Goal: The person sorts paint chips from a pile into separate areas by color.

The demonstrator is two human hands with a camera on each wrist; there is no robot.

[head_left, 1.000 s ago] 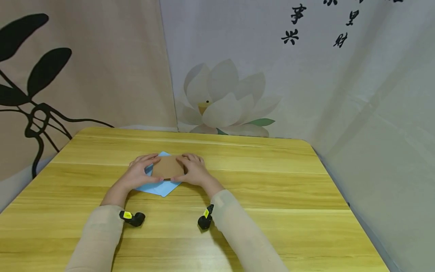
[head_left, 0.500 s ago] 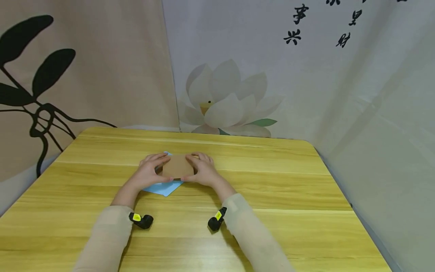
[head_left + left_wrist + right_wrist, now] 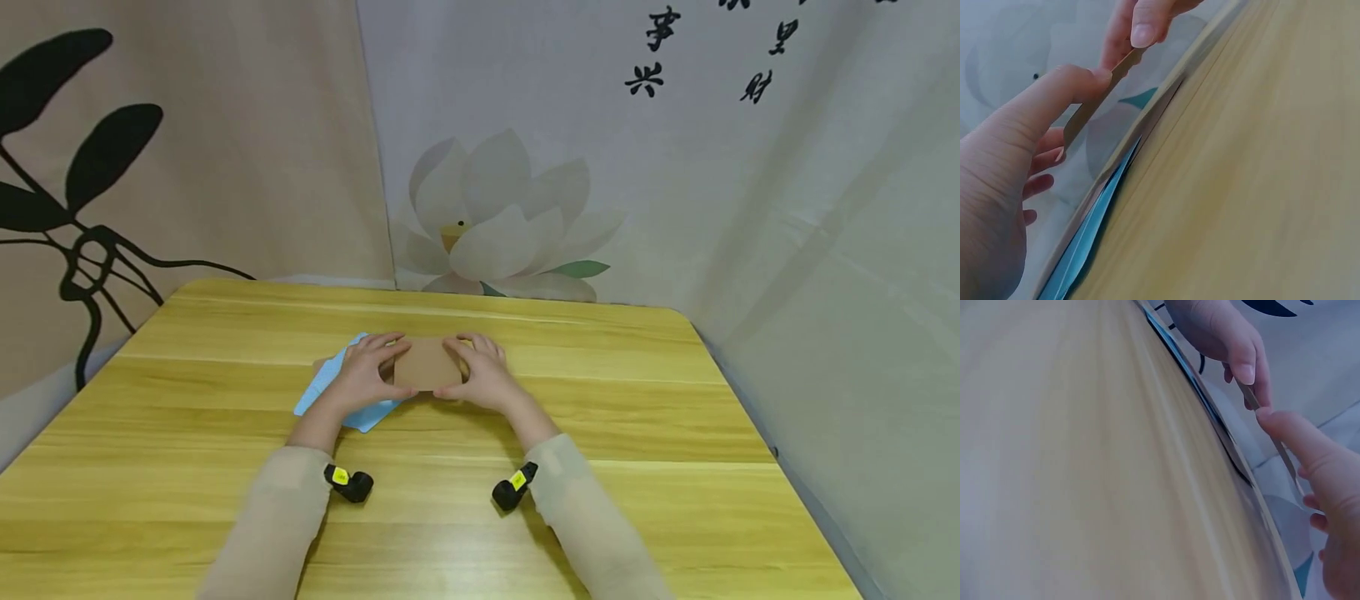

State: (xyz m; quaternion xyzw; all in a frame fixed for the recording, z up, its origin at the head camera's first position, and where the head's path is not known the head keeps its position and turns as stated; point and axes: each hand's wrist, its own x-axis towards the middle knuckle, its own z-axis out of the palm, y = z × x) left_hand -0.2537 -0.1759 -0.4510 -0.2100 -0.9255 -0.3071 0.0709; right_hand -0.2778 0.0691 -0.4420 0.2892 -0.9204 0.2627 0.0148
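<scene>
Though aloft, brown card (image 3: pixel 427 364) near-level (long axis left-to-right).

Room: table (image 3: pixel 637 467) right of hands (image 3: pixel 367 373) (image 3: pixel 483 377) | obstacles: blue sheet (image 3: pixel 371 415) left, curtain (image 3: pixel 525 92) behind

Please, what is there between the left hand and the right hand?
A brown card is between the left hand and the right hand, and both hold it. The head view shows this.
</scene>
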